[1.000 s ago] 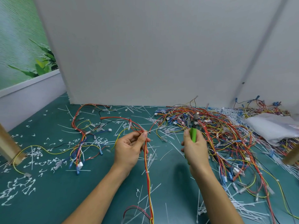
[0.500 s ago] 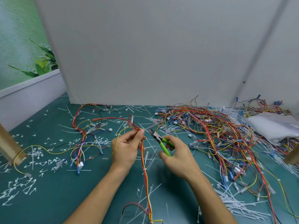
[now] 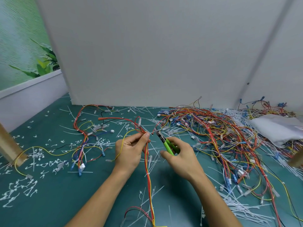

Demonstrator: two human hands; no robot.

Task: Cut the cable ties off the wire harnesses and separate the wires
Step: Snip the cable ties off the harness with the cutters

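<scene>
1. Now the right hand (image 3: 180,156) sits close in front of the left hand (image 3: 129,151). A second ago it was further right, at the edge of the big wire pile (image 3: 213,128), holding the cutters (image 3: 165,141) upright.
2. The cutters have tipped over with that move. Their green handles are gripped in the curled right fingers, and the metal nose slants up and to the left, towards the left thumb.
3. The left hand has barely shifted. It pinches a thin harness (image 3: 147,159) of red, orange and yellow wires between thumb and fingers, just as it did before.
4. This suggests the search for a spot is over and a cut is being lined up. The work looks partly done: cut ties (image 3: 32,185) litter the green table (image 3: 49,210), yet the pile on the right is still bound.
5. The harness runs from the left-hand pinch down the table towards the person, passing between the two wrists. A white tie (image 3: 148,173) clasps it further down, below both hands and well short of the nose.
6. The nose is near the pinch but apart from it, off to its right. Whether a tie sits right at the pinch is hard to tell, since the thumb covers that stretch. Nor can I tell whether the blades are parted.
</scene>
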